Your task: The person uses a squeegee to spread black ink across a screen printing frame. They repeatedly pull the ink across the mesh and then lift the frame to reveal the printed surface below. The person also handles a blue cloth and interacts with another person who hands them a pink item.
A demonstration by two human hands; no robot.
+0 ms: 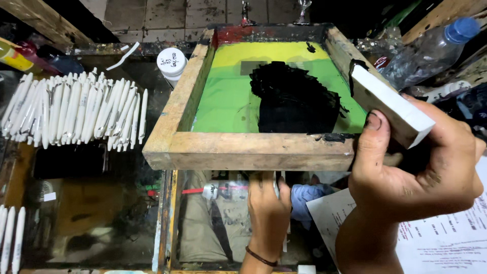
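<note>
Black ink [297, 101] pools mid-frame on the green screen [228, 101]; our right hand [416, 167] has a closed grip on the white squeegee [390, 104]. Our left hand [268, 213] reaches under the wooden frame [243, 151], grip hidden, so we cannot tell. We judge a level, steady hold best.

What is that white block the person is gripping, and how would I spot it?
Start at the wooden frame with the green screen and black ink. At its right edge, the right hand grips a flat white block. Unlike the slim white pens laid in a row at the left, it is broad, squared, with ink on its far end.
</note>
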